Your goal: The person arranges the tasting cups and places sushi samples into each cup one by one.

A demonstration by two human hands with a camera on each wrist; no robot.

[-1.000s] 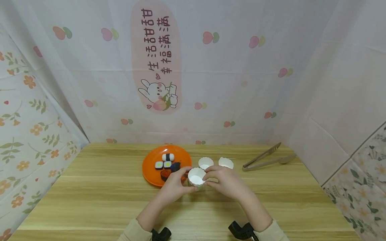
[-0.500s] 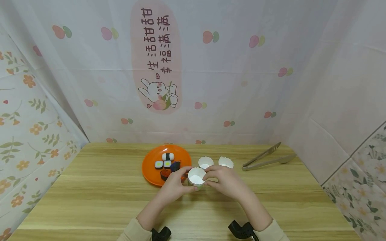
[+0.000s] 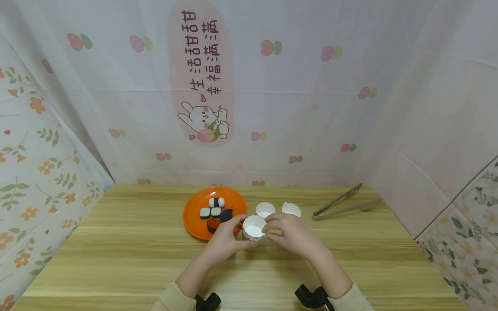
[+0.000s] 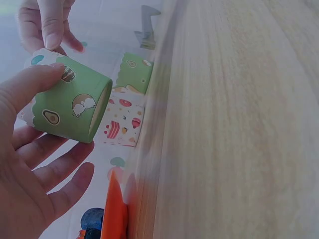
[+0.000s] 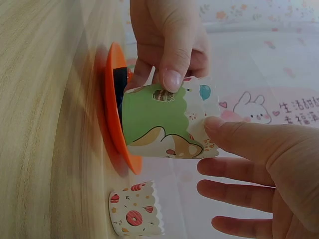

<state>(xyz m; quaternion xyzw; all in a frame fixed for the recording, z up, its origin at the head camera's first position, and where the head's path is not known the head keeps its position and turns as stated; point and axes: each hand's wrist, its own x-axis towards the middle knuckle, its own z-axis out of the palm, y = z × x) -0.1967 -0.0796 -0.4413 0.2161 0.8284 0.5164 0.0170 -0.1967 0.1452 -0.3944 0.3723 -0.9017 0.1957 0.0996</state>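
Observation:
My left hand [image 3: 225, 238] holds a green paper baking cup [image 5: 149, 112] with avocado and animal prints, thumb on one side and fingers on the other. A white patterned cup [image 5: 202, 112] sits nested in it, its scalloped rim sticking out beyond the green one. My right hand [image 3: 289, 233] pinches this inner cup's rim with the thumb; its other fingers are spread in the right wrist view. Both cups are held above the table, beside the orange plate [image 3: 194, 229]. Behind the hands stand a white cup with red prints [image 4: 122, 122] and another green cup [image 4: 134, 74].
The plate carries several sushi pieces, among them a white one with a black band [image 3: 216, 202] and a red-topped one [image 3: 213, 224]. Metal tongs [image 3: 346, 208] lie spread at the back right of the wooden table [image 3: 116, 250]. Patterned cloth hangs behind.
The inner white cup's rim sits very slightly higher out of the green cup. Both hands stay in nearly the same place, and nothing else has moved.

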